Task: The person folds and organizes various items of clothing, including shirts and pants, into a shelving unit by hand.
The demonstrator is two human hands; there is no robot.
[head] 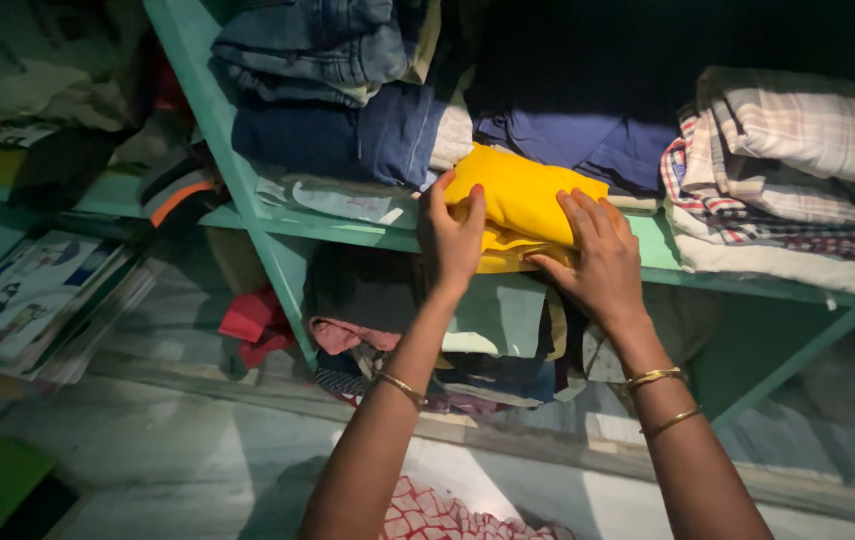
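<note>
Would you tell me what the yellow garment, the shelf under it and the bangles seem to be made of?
Yellow garment: soft woven or knit cloth, matte, creased where the left hand and right hand press it. Shelf: painted green, hard and straight-edged; metal or wood, unclear. Bangles: gold-coloured and shiny, probably metal.
</note>
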